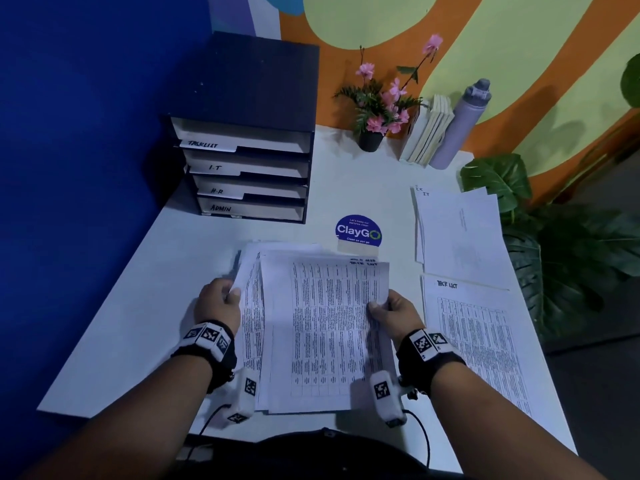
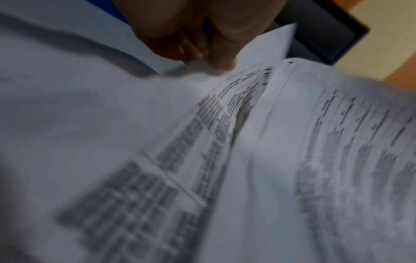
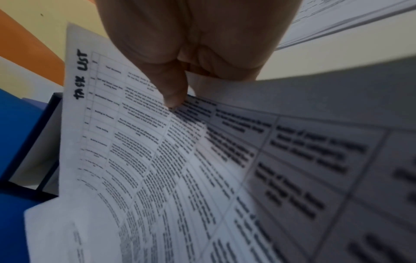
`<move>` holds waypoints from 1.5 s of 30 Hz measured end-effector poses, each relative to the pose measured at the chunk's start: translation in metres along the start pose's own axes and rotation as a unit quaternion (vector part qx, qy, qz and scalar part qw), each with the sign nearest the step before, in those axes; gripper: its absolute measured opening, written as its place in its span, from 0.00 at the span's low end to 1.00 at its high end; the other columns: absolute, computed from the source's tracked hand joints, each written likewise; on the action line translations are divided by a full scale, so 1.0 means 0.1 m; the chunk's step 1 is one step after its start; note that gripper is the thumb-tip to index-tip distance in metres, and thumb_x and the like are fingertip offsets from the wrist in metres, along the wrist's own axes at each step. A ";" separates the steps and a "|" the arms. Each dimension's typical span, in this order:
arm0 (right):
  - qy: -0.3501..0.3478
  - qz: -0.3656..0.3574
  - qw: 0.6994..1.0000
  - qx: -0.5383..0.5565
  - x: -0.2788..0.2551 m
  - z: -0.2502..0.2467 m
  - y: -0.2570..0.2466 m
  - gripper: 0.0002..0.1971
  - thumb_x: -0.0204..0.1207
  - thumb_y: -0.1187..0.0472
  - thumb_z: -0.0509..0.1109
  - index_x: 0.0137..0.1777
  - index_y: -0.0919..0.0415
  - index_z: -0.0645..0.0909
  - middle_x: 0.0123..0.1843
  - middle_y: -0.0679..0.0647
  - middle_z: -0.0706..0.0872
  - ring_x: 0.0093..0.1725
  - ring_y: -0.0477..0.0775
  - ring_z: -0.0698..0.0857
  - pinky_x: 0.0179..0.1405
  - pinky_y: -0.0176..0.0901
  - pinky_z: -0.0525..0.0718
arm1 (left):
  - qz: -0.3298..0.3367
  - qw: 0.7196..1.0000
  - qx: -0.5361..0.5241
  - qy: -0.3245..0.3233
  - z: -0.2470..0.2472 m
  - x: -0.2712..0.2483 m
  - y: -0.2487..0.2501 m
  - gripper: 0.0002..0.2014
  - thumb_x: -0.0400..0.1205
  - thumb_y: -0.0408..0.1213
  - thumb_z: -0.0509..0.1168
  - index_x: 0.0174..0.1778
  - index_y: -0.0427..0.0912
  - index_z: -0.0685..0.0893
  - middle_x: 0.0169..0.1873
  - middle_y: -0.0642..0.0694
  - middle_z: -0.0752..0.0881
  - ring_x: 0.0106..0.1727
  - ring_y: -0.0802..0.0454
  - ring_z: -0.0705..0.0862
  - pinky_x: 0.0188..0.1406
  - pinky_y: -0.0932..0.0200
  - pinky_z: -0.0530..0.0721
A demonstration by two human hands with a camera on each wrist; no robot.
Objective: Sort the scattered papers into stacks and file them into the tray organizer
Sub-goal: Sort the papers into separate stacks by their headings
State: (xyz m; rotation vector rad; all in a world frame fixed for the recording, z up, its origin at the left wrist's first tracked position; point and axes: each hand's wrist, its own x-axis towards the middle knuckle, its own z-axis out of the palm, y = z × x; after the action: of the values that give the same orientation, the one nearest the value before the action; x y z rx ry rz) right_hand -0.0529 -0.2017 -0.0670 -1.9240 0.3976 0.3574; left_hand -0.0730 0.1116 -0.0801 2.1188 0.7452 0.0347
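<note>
Your right hand (image 1: pixel 394 311) pinches the right edge of the top "TASK LIST" sheet (image 1: pixel 329 327), thumb pressed on the printed table and the other fingers curled out of sight beneath the paper; the right wrist view shows that thumb (image 3: pixel 173 92) flat on the sheet, with the print nearest the lens too blurred to read. Across the sheet, your left hand (image 1: pixel 218 303) grips the left edge of the loose pile of papers (image 1: pixel 251 306) under it, fingers curled round several fanned edges; the left wrist view is smeared, so you cannot tell how many sheets it holds. Your wrists and the camera mounts cover the lower corners of the pile. Just right of your right hand lies a separate task list stack (image 1: pixel 478 344) flat on the white table (image 1: pixel 138 306), its near corner running out toward the table edge. Beyond that, further from your right hand, sits the IT stack (image 1: pixel 457 233), its print too faint to read. Directly past the pile is a round blue ClayGo sign (image 1: pixel 359 230), partly hidden by the papers' far edge. Beyond your left hand stands the dark tray organizer (image 1: pixel 249 161), four trays labelled TASKLIST, I.T, H.R and ADMIN; what the trays hold is hard to make out. Far past your right hand are a potted pink flower (image 1: pixel 377 109), leaning books (image 1: pixel 427 129) and a grey bottle (image 1: pixel 462 123).
</note>
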 end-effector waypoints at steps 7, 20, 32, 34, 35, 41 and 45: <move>-0.009 -0.018 0.997 0.076 0.01 0.07 -0.14 0.07 0.79 0.71 0.67 0.52 0.62 0.84 0.34 0.59 0.84 0.32 0.55 0.80 0.35 0.46 0.82 | -0.006 0.983 -0.181 -0.042 0.03 0.00 0.19 0.10 0.80 0.33 0.67 0.56 0.38 0.83 0.45 0.43 0.89 0.44 0.48 0.85 0.52 0.55 0.82; 0.013 -0.015 0.998 0.053 -0.08 -0.11 0.06 0.17 0.77 0.79 0.64 0.44 0.53 0.80 0.26 0.46 0.79 0.28 0.45 0.78 0.31 0.35 0.78 | 0.003 0.970 0.230 -0.080 0.10 0.06 -0.19 0.36 0.68 0.57 0.75 0.71 0.53 0.73 0.66 0.39 0.76 0.67 0.35 0.76 0.68 0.47 0.76; -0.020 0.016 0.999 0.042 -0.15 -0.21 0.02 0.15 0.75 0.77 0.68 0.32 0.59 0.76 0.30 0.52 0.82 0.32 0.50 0.81 0.35 0.35 0.79 | 0.005 0.992 0.122 -0.043 -0.05 0.16 -0.22 0.10 0.74 0.40 0.74 0.46 0.44 0.83 0.46 0.43 0.87 0.48 0.42 0.86 0.53 0.51 0.84; -0.025 0.002 0.999 0.033 -0.16 -0.20 -0.01 0.14 0.75 0.78 0.67 0.36 0.58 0.81 0.31 0.50 0.85 0.33 0.47 0.84 0.38 0.33 0.81 | 0.006 0.996 0.082 -0.020 -0.05 0.10 -0.15 0.06 0.79 0.41 0.68 0.47 0.43 0.81 0.48 0.42 0.86 0.48 0.41 0.83 0.53 0.52 0.81; -0.027 -0.014 0.999 0.027 -0.14 -0.18 -0.01 0.13 0.74 0.78 0.68 0.37 0.58 0.83 0.33 0.50 0.87 0.36 0.50 0.84 0.43 0.39 0.82 | 0.004 0.999 0.044 -0.012 -0.05 0.06 -0.09 0.06 0.81 0.40 0.65 0.49 0.42 0.80 0.48 0.43 0.84 0.48 0.42 0.82 0.51 0.54 0.78; -0.031 -0.040 0.995 0.091 -0.16 -0.07 -0.10 0.13 0.79 0.75 0.66 0.47 0.57 0.85 0.32 0.47 0.87 0.33 0.48 0.82 0.35 0.41 0.80 | 0.008 0.994 -0.098 -0.048 -0.01 -0.01 0.15 0.12 0.83 0.36 0.63 0.61 0.40 0.78 0.51 0.45 0.83 0.51 0.46 0.81 0.55 0.56 0.76; -0.004 -0.036 0.992 0.122 -0.14 -0.04 -0.14 0.10 0.77 0.73 0.69 0.56 0.62 0.83 0.44 0.59 0.87 0.41 0.54 0.83 0.43 0.47 0.82 | 0.024 0.983 -0.168 -0.068 0.00 -0.08 0.24 0.10 0.81 0.30 0.67 0.57 0.38 0.81 0.48 0.45 0.86 0.48 0.48 0.85 0.48 0.62 0.79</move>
State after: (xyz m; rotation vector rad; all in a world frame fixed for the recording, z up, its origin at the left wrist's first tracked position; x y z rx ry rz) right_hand -0.0586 -0.1989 -0.0479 -1.6934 0.3496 0.2560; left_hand -0.0677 0.0968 -0.0605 1.7967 0.5634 0.0391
